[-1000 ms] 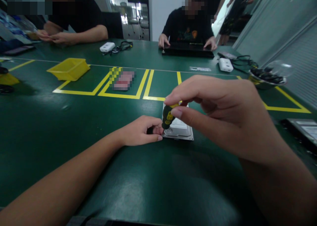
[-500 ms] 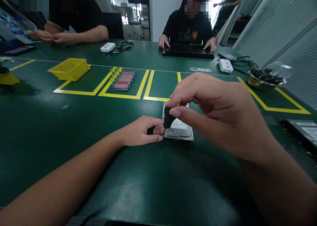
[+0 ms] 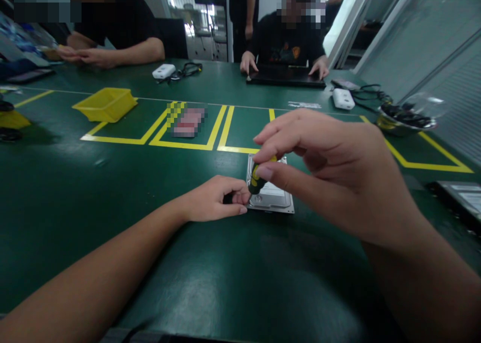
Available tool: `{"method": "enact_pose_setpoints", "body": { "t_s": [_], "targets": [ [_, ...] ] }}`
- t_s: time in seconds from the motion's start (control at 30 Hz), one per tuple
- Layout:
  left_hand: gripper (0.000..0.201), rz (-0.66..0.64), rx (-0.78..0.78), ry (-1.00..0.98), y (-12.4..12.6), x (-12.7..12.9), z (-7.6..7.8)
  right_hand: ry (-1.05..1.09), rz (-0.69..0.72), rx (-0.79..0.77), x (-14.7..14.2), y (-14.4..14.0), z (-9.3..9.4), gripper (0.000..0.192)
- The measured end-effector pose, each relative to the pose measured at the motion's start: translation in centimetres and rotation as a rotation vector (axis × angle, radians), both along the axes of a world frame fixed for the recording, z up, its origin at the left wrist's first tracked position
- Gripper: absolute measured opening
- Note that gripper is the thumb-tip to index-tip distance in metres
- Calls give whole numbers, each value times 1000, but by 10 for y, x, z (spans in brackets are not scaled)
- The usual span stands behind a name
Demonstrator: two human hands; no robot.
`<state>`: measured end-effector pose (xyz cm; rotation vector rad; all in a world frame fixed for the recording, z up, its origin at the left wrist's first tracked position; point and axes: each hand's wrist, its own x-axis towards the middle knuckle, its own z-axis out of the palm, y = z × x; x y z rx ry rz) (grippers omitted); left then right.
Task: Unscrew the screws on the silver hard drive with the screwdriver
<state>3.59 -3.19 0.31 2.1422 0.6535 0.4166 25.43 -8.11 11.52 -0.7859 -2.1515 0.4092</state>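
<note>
A silver hard drive (image 3: pixel 276 199) with a white label lies flat on the green table. My right hand (image 3: pixel 319 167) pinches the dark green and yellow handle of a screwdriver (image 3: pixel 257 179) between thumb and fingers. The screwdriver stands slightly tilted over the drive's near left corner, its shaft pointing down there; the very tip is hard to make out. At that same corner my left hand (image 3: pixel 218 200) is closed, with curled fingers and thumb against the drive's left edge. My right hand covers part of the drive's far right side.
Yellow tape marks squares on the table. Further off are a yellow bin (image 3: pixel 107 105), a pixelated reddish item (image 3: pixel 190 122), white boxes with cables (image 3: pixel 342 99) and a metal bowl (image 3: pixel 406 120). Another drive-like unit (image 3: pixel 458 202) lies right. Two people sit opposite, one touching a black laptop (image 3: pixel 285 76).
The screwdriver handle has turned, now showing a yellow patch, and a fingertip of my right hand has lifted a little. My left hand stays put. A standing person now appears behind the seated one.
</note>
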Motion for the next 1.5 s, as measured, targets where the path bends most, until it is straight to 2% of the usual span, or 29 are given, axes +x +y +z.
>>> {"method": "enact_pose_setpoints", "body": {
  "t_s": [0.13,0.37,0.53,0.83,1.17,1.5],
  "targets": [
    [11,9,10,6,0,0,1,-32,-35,-38,2,-1,2,16],
    [15,2,15,57,0,0,2,-9,29,-34,4,-1,2,36],
    [17,-3,13,60,1,-1,0,2,64,-14,4,-1,1,34],
    [16,12,14,54,0,0,0,-6,62,-82,2,-1,3,32],
    [15,11,93,37,0,-1,-2,12,78,-91,-1,-1,-1,27],
    [24,16,113,125,-1,-1,1,29,115,-76,-7,-1,-8,23]
  ]
}}
